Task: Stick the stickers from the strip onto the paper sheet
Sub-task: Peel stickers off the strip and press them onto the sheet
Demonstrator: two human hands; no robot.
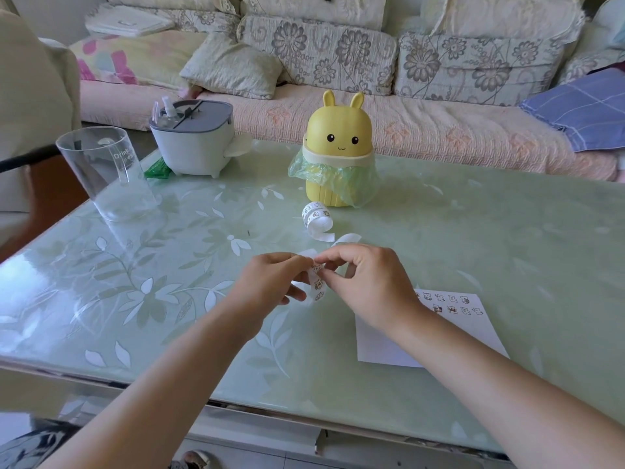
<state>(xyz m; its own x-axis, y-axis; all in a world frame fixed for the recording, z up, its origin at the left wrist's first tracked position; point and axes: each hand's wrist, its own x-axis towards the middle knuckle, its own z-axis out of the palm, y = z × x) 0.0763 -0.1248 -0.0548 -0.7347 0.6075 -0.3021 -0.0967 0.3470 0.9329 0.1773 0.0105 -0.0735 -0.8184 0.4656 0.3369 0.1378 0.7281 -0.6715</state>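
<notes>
While both hands work in front of the yellow bunny bin (340,147), the left hand (270,282) has a closed grip on the sticker strip (318,286). The right hand (368,286) pinches the top sticker (317,268). The strip is held in the air; its rolled end (316,218) lies on the table (473,231) just in front of the bin. The paper sheet (439,333) lies nearer, to the bin's right, with two sticker rows on it.

Likely risks: a fast peel off the curling backing tears the sticker or folds it onto itself, or it lands crooked or over a stuck one.

Fingertips hide the sticker edge, so I can't tell if it has lifted. The right wrist covers the sheet's left corner.
</notes>
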